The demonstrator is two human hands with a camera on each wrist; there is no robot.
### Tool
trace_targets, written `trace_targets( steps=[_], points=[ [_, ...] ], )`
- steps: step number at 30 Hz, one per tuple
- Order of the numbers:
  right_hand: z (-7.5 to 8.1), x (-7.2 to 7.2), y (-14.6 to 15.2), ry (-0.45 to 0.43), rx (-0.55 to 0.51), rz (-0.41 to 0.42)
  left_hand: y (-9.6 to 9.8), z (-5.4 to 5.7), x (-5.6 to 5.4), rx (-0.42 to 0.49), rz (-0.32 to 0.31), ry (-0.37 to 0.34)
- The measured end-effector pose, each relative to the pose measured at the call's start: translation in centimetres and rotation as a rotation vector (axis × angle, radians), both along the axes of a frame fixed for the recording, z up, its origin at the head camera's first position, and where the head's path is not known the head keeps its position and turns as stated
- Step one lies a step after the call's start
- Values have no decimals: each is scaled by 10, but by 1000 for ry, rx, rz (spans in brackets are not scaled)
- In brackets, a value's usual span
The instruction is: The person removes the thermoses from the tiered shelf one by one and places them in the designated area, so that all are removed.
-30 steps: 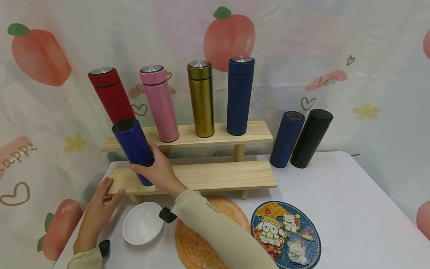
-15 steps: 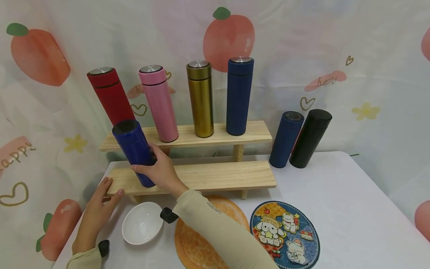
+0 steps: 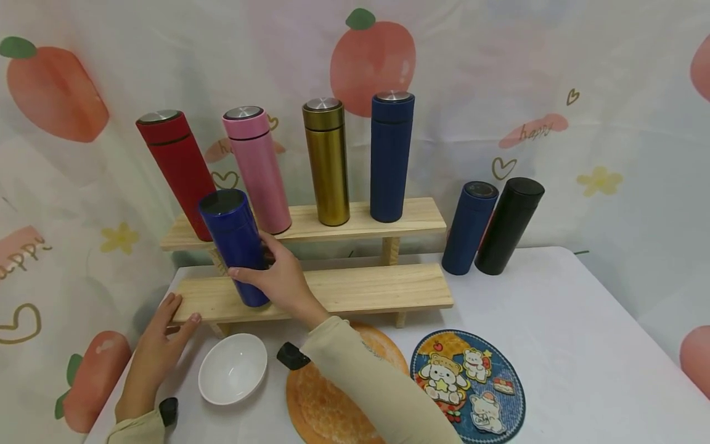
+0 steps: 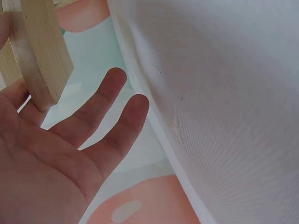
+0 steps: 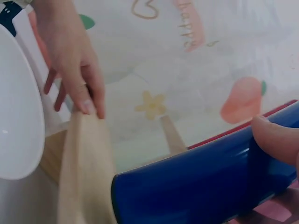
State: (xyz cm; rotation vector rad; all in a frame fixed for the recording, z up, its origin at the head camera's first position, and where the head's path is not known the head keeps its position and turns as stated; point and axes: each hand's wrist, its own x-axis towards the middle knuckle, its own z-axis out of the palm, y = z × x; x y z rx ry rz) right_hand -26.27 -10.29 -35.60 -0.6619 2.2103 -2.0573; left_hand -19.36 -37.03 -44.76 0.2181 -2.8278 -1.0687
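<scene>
My right hand (image 3: 283,277) grips a glossy blue thermos (image 3: 235,246) with a dark lid, thumb on the near side. The thermos stands slightly tilted on the lower step of a wooden shelf (image 3: 355,290), its base at the board in the right wrist view. At the left end of that step, my left hand (image 3: 158,351) pinches the board between thumb and fingers. Two of its other fingers (image 4: 133,114) stretch out free in the left wrist view. Red (image 3: 174,166), pink (image 3: 257,172), gold (image 3: 327,166) and navy (image 3: 391,160) thermoses stand on the upper step.
A white bowl (image 3: 233,370) sits in front of the shelf, beside an orange round mat (image 3: 333,394) partly under the right sleeve. A cartoon-patterned mat (image 3: 513,376) lies further right. Navy (image 3: 468,228) and black (image 3: 510,225) thermoses stand on the white table behind it.
My right hand has shifted the blue thermos a little to the right along the lower step, showing more of the red one. My left hand keeps its hold on the board.
</scene>
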Motion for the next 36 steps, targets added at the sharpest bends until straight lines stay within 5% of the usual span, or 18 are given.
trace_targets(
  steps=[17, 36],
  points=[
    [21, 4, 55, -23, -44, 10, 3, 2, 2, -11, 8, -20],
    [21, 10, 121, -16, -102, -80, 2, 1, 0, -20, -1, -6]
  ],
)
